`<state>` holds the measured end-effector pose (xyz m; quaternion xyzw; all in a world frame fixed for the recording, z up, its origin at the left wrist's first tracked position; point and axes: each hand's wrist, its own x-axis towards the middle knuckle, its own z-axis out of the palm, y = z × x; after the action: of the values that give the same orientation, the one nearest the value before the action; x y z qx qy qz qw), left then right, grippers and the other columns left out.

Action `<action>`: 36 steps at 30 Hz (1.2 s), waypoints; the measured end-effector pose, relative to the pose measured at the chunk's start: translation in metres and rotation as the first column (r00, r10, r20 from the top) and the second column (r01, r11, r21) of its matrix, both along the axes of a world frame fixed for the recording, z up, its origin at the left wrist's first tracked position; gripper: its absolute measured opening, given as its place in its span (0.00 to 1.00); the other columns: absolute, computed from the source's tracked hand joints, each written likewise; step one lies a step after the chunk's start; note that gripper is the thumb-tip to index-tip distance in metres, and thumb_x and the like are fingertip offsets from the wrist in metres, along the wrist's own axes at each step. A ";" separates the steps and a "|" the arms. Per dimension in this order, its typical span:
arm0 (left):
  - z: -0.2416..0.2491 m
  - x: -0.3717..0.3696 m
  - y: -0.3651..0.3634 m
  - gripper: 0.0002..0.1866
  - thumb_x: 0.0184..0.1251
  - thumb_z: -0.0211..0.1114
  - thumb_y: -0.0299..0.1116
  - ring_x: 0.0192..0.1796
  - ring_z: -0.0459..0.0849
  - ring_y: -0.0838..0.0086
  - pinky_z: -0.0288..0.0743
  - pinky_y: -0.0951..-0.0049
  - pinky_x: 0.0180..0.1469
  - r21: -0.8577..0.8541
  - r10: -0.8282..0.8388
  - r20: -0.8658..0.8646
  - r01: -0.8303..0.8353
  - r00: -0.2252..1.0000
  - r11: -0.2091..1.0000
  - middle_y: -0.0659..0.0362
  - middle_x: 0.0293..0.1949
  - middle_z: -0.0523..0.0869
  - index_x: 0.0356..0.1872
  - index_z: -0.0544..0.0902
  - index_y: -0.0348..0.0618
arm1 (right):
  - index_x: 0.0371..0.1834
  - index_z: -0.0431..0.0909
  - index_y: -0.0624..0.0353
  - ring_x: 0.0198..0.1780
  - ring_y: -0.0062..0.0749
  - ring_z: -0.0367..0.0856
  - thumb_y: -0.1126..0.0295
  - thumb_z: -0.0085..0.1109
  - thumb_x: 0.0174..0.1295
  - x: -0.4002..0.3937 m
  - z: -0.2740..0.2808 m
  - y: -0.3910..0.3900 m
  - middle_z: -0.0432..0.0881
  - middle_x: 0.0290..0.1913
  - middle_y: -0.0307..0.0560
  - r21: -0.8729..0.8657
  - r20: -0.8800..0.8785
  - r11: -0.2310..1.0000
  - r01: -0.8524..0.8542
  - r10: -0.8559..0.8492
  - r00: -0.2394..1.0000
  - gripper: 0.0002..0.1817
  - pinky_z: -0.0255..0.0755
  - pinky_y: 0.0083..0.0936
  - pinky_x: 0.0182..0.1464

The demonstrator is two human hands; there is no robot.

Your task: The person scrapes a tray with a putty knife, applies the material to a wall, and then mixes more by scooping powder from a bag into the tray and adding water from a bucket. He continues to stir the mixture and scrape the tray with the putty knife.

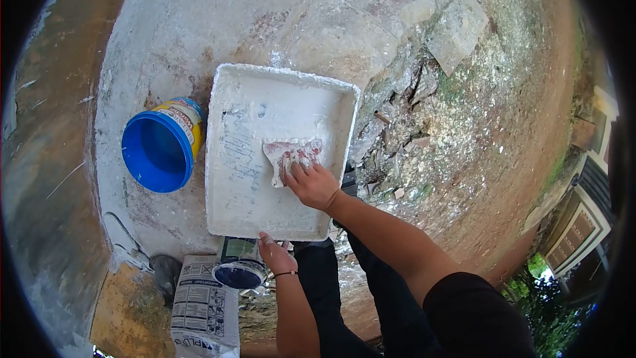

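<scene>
Blk sleeve (474, 311), R hand (314, 185) w/ scraper (281, 151), "IMPORTANT" bag (205, 315)

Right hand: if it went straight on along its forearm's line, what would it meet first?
Probably the white tray, at its picture-left wall, with the held scraper leading. Depth is unclear; the right hand might clear that rim toward the blue bucket.

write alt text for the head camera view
The right hand holds a flat, smeared scraper inside a white tray while the left hand grips the tray's near edge; a blue bucket sits to the left.
</scene>
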<state>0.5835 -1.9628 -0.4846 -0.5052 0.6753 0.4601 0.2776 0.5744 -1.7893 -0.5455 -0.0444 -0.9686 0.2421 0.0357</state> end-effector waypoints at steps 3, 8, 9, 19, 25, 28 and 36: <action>-0.003 0.003 -0.001 0.30 0.69 0.45 0.46 0.64 0.61 0.60 0.64 0.57 0.57 0.001 -0.003 -0.010 0.003 1.000 1.000 0.49 0.62 0.61 0.65 0.51 0.38 | 0.38 0.74 0.59 0.32 0.33 0.73 0.69 0.50 0.49 -0.013 0.005 -0.010 0.74 0.36 0.47 -0.031 -0.012 0.970 0.242 -0.243 0.970 0.12 0.65 0.29 0.33; -0.007 0.004 -0.007 0.30 0.69 0.44 0.46 0.63 0.62 0.61 0.66 0.57 0.56 -0.002 -0.007 -0.020 0.007 1.000 1.000 0.49 0.62 0.61 0.64 0.52 0.37 | 0.37 0.74 0.60 0.36 0.35 0.74 0.70 0.48 0.49 -0.028 0.006 -0.012 0.75 0.38 0.49 -0.082 0.132 0.974 0.212 -0.200 0.971 0.12 0.66 0.29 0.35; -0.004 0.002 -0.005 0.29 0.70 0.44 0.46 0.63 0.62 0.61 0.66 0.57 0.56 0.003 0.000 -0.011 0.001 1.000 1.000 0.49 0.62 0.62 0.64 0.53 0.37 | 0.36 0.75 0.61 0.36 0.34 0.74 0.70 0.48 0.49 -0.028 0.005 -0.012 0.75 0.37 0.49 -0.040 0.102 0.988 0.147 -0.143 0.985 0.12 0.66 0.29 0.36; -0.006 0.004 -0.005 0.28 0.70 0.43 0.45 0.63 0.63 0.61 0.68 0.58 0.55 0.003 -0.006 0.010 0.006 1.000 1.000 0.50 0.62 0.61 0.63 0.54 0.36 | 0.35 0.76 0.63 0.35 0.33 0.74 0.69 0.50 0.49 -0.018 0.003 -0.002 0.76 0.35 0.47 0.096 0.042 0.987 -0.127 0.123 0.992 0.12 0.67 0.25 0.35; -0.004 0.003 0.000 0.26 0.70 0.43 0.44 0.63 0.62 0.62 0.66 0.57 0.56 0.042 0.069 0.012 -0.069 0.998 0.997 0.50 0.62 0.61 0.62 0.56 0.37 | 0.36 0.77 0.60 0.34 0.30 0.74 0.68 0.52 0.50 -0.009 0.010 0.014 0.77 0.37 0.46 0.046 0.034 0.995 -0.088 0.086 0.996 0.12 0.67 0.24 0.35; -0.005 0.003 0.001 0.26 0.70 0.43 0.44 0.63 0.63 0.63 0.66 0.57 0.56 0.005 0.062 0.023 -0.062 0.998 0.998 0.51 0.61 0.63 0.62 0.57 0.38 | 0.37 0.77 0.59 0.34 0.29 0.74 0.68 0.52 0.50 -0.005 -0.002 0.011 0.77 0.38 0.46 0.099 -0.072 0.986 -0.136 0.143 0.987 0.12 0.66 0.24 0.34; -0.011 0.005 -0.003 0.25 0.69 0.45 0.46 0.60 0.66 0.63 0.66 0.58 0.55 0.009 0.040 0.016 -0.040 0.999 0.999 0.53 0.59 0.66 0.60 0.59 0.40 | 0.38 0.77 0.60 0.37 0.31 0.75 0.69 0.51 0.50 -0.003 -0.005 0.000 0.76 0.38 0.47 0.029 -0.002 0.997 -0.070 0.070 0.998 0.13 0.67 0.26 0.36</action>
<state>0.5888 -1.9654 -0.4953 -0.5209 0.6607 0.4645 0.2762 0.5711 -1.7891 -0.5506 -0.0095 -0.9728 0.2294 0.0292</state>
